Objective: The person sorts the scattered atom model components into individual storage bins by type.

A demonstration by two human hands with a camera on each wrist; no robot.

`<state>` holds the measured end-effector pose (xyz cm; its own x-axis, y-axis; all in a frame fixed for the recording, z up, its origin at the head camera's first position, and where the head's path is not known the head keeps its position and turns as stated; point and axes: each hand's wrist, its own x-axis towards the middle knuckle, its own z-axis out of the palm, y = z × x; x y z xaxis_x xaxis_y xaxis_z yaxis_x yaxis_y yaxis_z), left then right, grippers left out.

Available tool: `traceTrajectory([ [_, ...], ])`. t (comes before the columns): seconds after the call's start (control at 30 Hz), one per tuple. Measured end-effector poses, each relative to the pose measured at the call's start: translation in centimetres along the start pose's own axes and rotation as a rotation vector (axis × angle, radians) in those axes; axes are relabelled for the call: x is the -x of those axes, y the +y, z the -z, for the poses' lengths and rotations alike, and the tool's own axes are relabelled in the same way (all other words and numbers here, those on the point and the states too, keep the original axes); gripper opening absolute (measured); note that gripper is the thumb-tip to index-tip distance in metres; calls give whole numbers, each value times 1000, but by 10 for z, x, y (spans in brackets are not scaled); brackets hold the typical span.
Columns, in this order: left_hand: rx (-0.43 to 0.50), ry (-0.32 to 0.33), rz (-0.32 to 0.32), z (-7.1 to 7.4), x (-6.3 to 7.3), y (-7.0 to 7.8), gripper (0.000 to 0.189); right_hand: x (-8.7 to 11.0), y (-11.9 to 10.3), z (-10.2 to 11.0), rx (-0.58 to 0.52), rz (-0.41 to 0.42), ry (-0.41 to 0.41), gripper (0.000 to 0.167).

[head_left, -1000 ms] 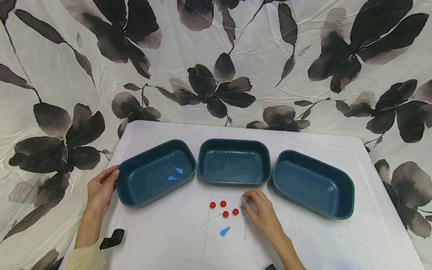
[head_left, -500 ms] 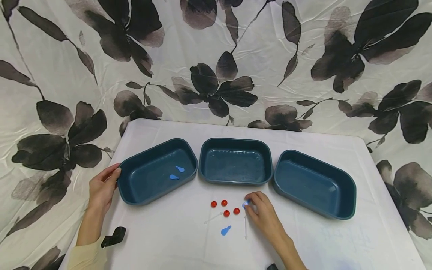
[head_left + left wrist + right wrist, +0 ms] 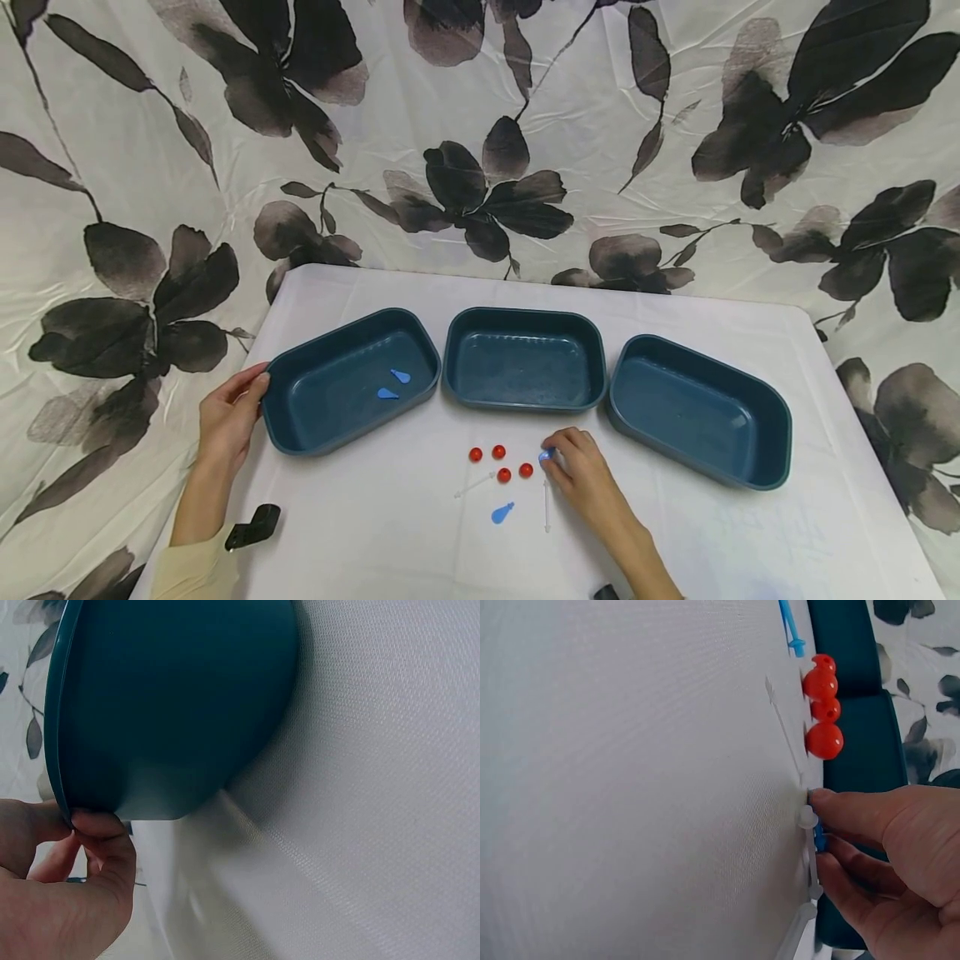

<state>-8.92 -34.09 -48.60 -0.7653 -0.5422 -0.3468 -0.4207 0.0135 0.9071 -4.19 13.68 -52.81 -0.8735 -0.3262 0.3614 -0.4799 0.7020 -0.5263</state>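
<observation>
My left hand pinches the outer end rim of the left dark teal bin, thumb inside and fingers outside in the head view. Two blue drop-shaped pieces lie in that bin. My right hand is low over the white table, its thumb and fingertips pinching a small blue piece, mostly covered by the fingers. Beside this hand lie several red beads, a blue drop-shaped piece and thin clear sticks with knobbed ends.
A middle teal bin and a right teal bin stand along the back of the table, with nothing visible in them. A floral cloth hangs behind the table.
Slightly more of the blue piece shows between my right fingertips than one second ago. The left hand stays on the bin's rim, and the head view has shifted a little.
</observation>
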Motion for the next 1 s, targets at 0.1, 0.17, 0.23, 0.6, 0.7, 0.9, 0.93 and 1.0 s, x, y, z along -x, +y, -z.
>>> traceTrajectory([
  [0.1,18,-1,8,0,0,1,41,0,1,0,2,16,-9,24],
  [0.17,18,-2,8,0,0,1,41,-1,2,0,2,27,-9,25],
  [0.23,20,-4,10,0,1,1,41,-1,3,1,-1,28,-13,25],
  [0.6,33,-1,6,0,1,0,41,-7,7,9,-54,35,-123,22],
  [0.7,26,-3,0,0,1,0,41,-8,9,12,-67,56,-153,21],
  [0.9,16,0,-12,0,1,0,40,-13,9,17,-73,87,-199,21],
  [0.93,16,-1,-12,0,1,0,40,-13,9,18,-77,89,-203,21],
  [1.0,24,-4,-7,0,1,0,40,-15,8,19,-81,91,-208,20],
])
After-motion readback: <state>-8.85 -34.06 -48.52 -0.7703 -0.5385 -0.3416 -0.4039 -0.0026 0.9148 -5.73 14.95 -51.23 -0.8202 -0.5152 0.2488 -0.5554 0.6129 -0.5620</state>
